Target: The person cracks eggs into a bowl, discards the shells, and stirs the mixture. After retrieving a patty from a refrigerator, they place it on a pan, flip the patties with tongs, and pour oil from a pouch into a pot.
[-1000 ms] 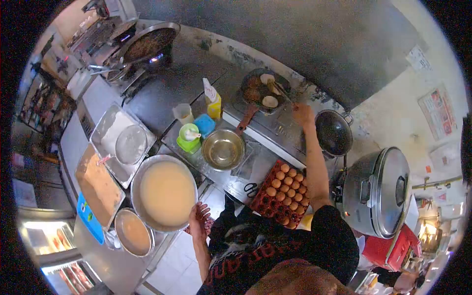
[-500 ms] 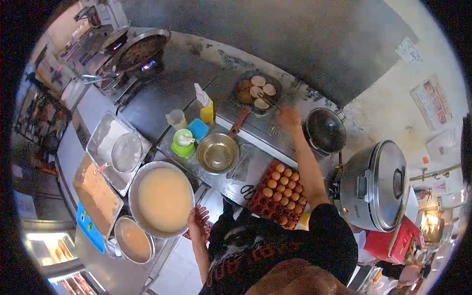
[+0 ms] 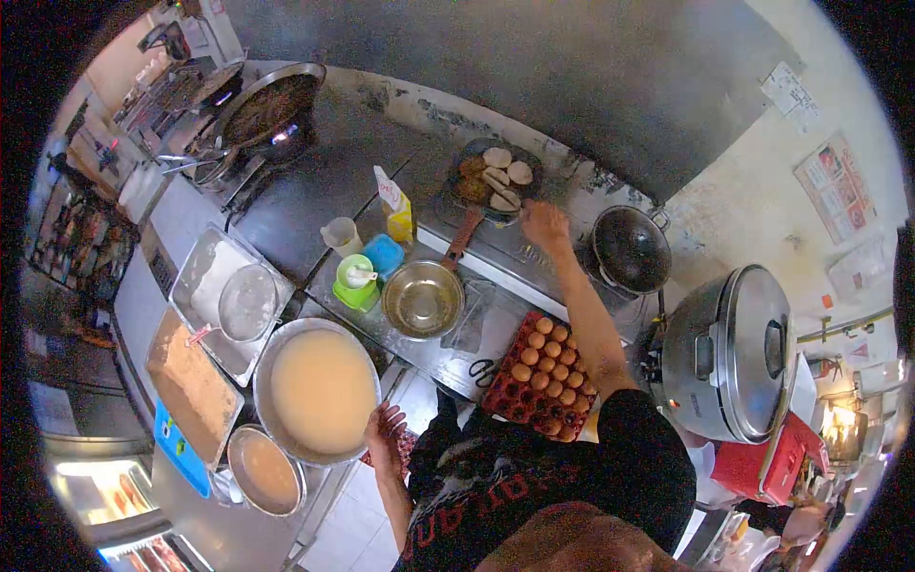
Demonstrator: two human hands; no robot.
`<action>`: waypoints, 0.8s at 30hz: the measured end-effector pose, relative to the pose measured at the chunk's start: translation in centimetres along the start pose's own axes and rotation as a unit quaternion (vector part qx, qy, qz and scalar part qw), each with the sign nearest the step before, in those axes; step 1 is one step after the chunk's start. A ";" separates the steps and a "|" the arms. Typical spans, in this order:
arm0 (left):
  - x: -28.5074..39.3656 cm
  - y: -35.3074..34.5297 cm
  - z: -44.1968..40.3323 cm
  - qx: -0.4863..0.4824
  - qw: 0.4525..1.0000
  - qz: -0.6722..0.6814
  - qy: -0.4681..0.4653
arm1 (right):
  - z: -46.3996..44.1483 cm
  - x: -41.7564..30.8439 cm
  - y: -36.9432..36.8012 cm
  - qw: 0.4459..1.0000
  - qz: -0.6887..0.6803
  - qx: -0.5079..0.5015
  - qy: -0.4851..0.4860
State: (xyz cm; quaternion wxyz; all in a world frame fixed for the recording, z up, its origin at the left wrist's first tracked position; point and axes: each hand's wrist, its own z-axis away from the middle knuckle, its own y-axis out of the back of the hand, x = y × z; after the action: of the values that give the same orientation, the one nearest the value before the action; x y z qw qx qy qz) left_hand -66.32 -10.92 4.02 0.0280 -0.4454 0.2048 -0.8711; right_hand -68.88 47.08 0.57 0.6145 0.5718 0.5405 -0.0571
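Observation:
My right hand [image 3: 546, 226] is closed at the edge of a dark frying pan [image 3: 534, 178] on the stove, gripping what looks like metal tongs [image 3: 503, 191]. The tongs reach over several pale round patties [image 3: 497, 157] in the pan; a browner one [image 3: 472, 189] lies on the left side. The pan's brown handle [image 3: 464, 234] points toward me, above a steel bowl [image 3: 422, 299]. Down by my body, my left hand [image 3: 385, 429] has its fingers apart and holds nothing. It hangs beside the rim of a large basin of pale batter [image 3: 324, 391].
A red egg tray [image 3: 515, 396] with several eggs sits before me. On the right are a dark wok [image 3: 631, 250] and a big rice cooker [image 3: 729, 357]. Trays of flour [image 3: 214, 276] and crumbs [image 3: 191, 377] stand left, near a yellow-white carton [image 3: 396, 210] and green container [image 3: 355, 286].
My right hand has shifted slightly left toward the pan, and the tongs now lie further across the patties. My left hand stays by the basin.

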 end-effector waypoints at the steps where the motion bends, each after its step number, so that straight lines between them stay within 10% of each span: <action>1: 0.0 0.1 0.0 -0.004 1.000 -0.009 0.000 | 0.3 -0.6 0.4 1.000 0.020 -0.016 -0.018; 9: -0.8 1.5 -1.1 -0.014 1.000 -0.005 0.023 | 3.5 -7.7 1.4 0.952 0.281 -0.117 0.047; 14: -0.1 1.0 -0.9 -0.003 0.999 -0.017 0.037 | 2.1 -0.7 0.3 0.992 -0.100 -0.071 0.007; 19: 0.3 -0.2 -0.4 -0.006 0.998 -0.035 0.058 | 2.7 1.0 0.6 0.957 0.272 -0.065 0.077; 24: 0.2 -0.9 -0.6 -0.034 0.996 -0.040 0.065 | 5.1 -2.3 2.1 0.960 0.275 -0.017 0.051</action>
State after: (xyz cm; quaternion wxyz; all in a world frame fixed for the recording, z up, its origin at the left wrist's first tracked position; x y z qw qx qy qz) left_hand -66.84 -9.91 4.24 -0.0357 -0.3959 0.2178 -0.8914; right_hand -65.33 42.61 2.41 0.5877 0.6903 0.3935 0.1524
